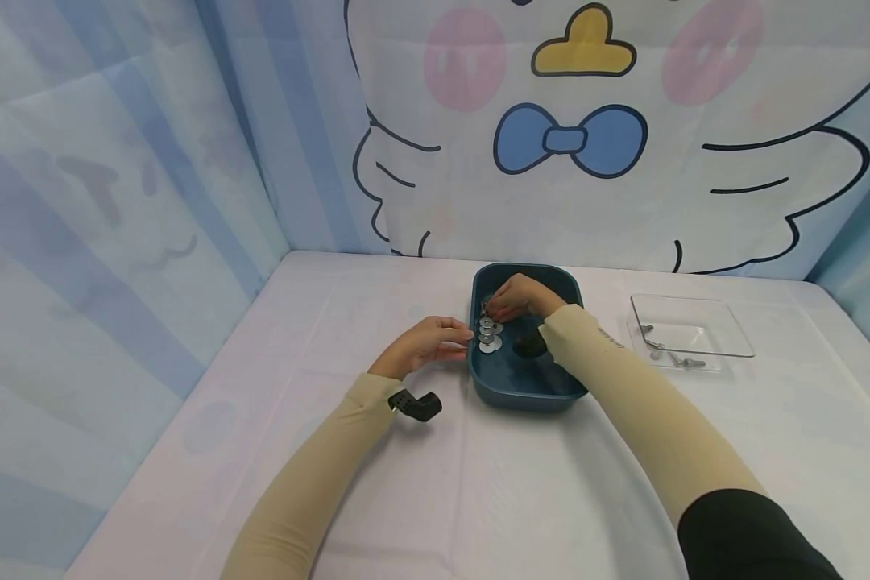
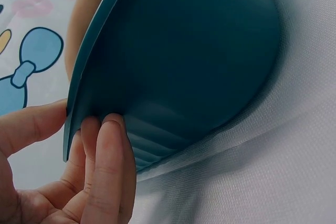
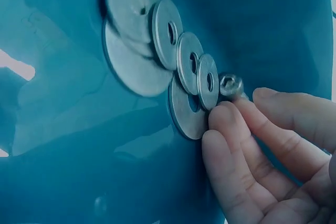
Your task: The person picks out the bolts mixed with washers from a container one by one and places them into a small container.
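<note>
A dark blue plastic bin [image 1: 528,396] stands on the white-covered table. My left hand [image 1: 424,345] pinches its left rim, thumb [image 2: 39,121] at the edge and fingers [image 2: 107,169] against the outer wall. Inside the bin is my right hand [image 1: 520,296], its fingers [image 3: 223,153] loosely bent right beside several metal washers [image 3: 191,64]. Larger flat discs [image 3: 136,72] lie behind the washers, overlapping one another along the bin's wall. Close to the right thumb [image 3: 281,106] is a small bolt [image 3: 231,84] with a hex socket in its head.
To the right of the bin lies a clear plastic box [image 1: 696,342], with a clear lid [image 1: 692,310] tilted over it and several small metal screws [image 1: 685,362] inside. A printed cloth backdrop [image 1: 442,201] hangs behind the table, another at the left.
</note>
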{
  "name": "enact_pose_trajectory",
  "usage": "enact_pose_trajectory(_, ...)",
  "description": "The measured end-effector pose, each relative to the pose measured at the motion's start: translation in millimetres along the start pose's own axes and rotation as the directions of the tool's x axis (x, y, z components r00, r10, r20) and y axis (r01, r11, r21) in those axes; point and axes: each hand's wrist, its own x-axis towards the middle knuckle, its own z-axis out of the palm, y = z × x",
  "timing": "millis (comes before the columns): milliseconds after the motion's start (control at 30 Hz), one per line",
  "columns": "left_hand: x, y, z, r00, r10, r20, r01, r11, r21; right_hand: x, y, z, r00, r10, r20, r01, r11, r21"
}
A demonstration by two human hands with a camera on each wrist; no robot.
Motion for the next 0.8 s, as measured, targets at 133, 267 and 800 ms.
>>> enact_pose_trajectory(133,0.1,-0.4,0.4,1.000,0.004,0.003,-0.004,1.000,-0.008,0.8,-1.0,3.6,1.000,0.007,-0.021,-0.007,1.000,0.007)
enact_pose_trajectory(267,-0.7,0.0,0.4,1.000,0.002,0.002,-0.002,1.000,-0.005,3.1,-0.9,5.7,0.999,0.019,-0.038,-0.019,1.000,0.018)
enact_pose_trajectory(800,-0.6,0.8,-0.5,1.000,-0.011,0.004,0.011,1.000,0.001,7.0,-6.1,10.5,0.994,0.079,-0.070,-0.069,0.988,0.139)
